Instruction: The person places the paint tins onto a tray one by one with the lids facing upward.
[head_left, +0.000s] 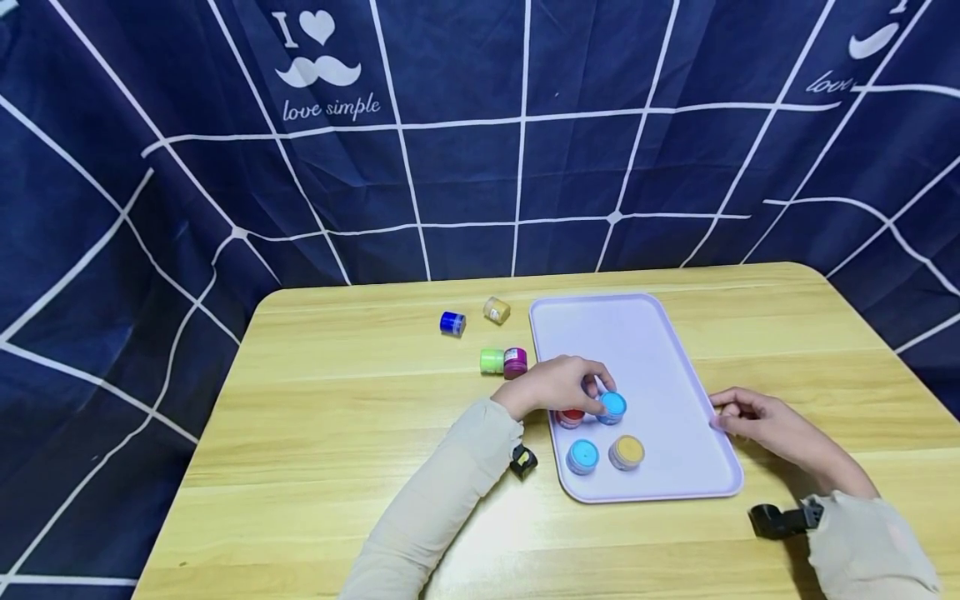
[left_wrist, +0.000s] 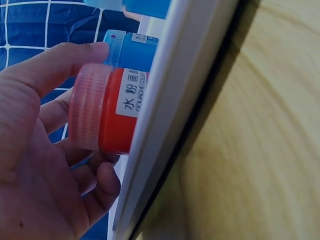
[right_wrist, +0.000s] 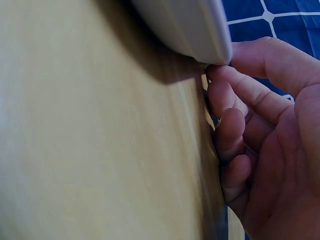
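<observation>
My left hand (head_left: 557, 385) pinches the lid of a blue gouache paint jar (head_left: 612, 407) that stands on the lilac tray (head_left: 678, 454). A red paint jar (left_wrist: 120, 107) stands beside it, partly under that hand in the head view; in the left wrist view its label faces the camera. Nearer the tray's front edge are a light blue jar (head_left: 582, 457) and an ochre-yellow jar (head_left: 627, 452), both upright. On the far side, my right hand (head_left: 772, 429) holds the tray's right rim between thumb and index finger; its other fingers curl below in the right wrist view.
Left of the tray, a lime green jar (head_left: 492, 361) and a purple jar (head_left: 515, 362) lie close together. Farther back on the wooden table (head_left: 315, 433) lie a dark blue jar (head_left: 452, 324) and a gold jar (head_left: 497, 310). A blue checked curtain (head_left: 465, 175) hangs behind.
</observation>
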